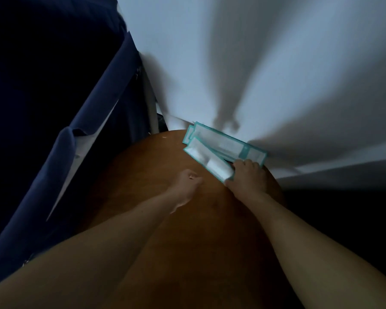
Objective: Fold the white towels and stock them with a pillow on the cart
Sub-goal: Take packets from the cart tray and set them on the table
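Right forearm (299, 228) extends, right hand (246, 177) fingers (243, 163) curl round the packet (206, 158) — near end.

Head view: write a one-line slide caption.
Right hand grips a teal-edged packet at the brown table; left hand curled, empty.

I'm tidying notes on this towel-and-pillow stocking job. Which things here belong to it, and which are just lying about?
Job in hand: right hand gripping a flat white teal-edged packet; left hand, curled, holding nothing. No towel, pillow or cart shows.
Lying about: more teal-edged packets by the wall; round brown wooden table; dark blue fabric.
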The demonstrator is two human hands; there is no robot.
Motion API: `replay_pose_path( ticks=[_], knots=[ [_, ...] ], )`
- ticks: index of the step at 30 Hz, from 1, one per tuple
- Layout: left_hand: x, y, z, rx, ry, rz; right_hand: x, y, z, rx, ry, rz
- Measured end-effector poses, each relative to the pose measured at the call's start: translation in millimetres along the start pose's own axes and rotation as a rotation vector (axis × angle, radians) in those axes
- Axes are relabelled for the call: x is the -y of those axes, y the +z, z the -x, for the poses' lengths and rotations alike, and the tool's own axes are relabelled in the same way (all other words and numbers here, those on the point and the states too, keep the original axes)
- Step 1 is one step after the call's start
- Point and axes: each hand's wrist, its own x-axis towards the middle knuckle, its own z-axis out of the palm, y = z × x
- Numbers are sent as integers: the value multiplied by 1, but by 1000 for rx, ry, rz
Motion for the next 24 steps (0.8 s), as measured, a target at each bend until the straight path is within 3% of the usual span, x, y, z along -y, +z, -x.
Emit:
replay_pose_path(
  ticks=[4, 9, 11, 13, 14, 16, 18, 21, 24],
  knots=[
    [0, 9, 0, -6, -97, 153, 0, 1, 5, 86, 9, -130],
    [-15, 8, 0, 70, -146, 433, 11, 0, 18, 305, 40, -799],
    [-19, 6, -3, 66, -125, 557, 14, -7, 20, 375, -12, -860],
    [-18, 2, -10, 37, -88, 613, 13, -13, 14, 325, -102, -876],
    [-16, 0, -14, 21, -76, 614, 11, -16, 7, 205, -111, -884],
    [-10, -5, -20, -2, -69, 600, 4, -21, -10, -104, -26, -744],
    [-2, -10, -25, -22, -84, 589, -1, -23, -26, -252, -38, -430],
    [9, -16, -26, -51, -105, 562, -2, -17, -36, -241, -92, -137],
    [14, -19, -23, -57, -113, 549, 2, -10, -33, -154, -36, -97]
  ],
)
